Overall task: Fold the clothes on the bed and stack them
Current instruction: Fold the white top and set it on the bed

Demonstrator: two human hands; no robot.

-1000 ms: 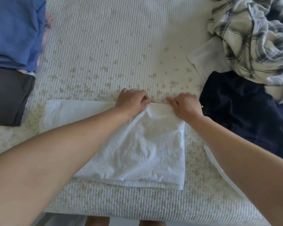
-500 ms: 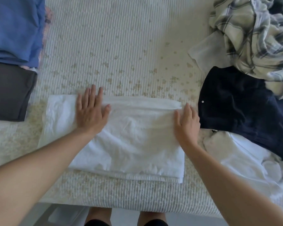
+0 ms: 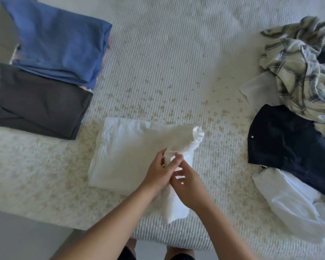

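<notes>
No readable text, label or number shows anywhere.

Two hands, left (image 3: 159,172) and right (image 3: 189,186), both on one white cloth (image 3: 131,147). Left of them, two folded pieces: one blue (image 3: 62,44), one grey (image 3: 38,104). Right of them, four unfolded: one plaid (image 3: 300,59), one navy (image 3: 289,141), two white (image 3: 259,91) (image 3: 293,203)

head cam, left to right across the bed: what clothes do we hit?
dark grey folded garment → blue folded garment → white garment held by both hands → navy garment → plaid shirt
</notes>
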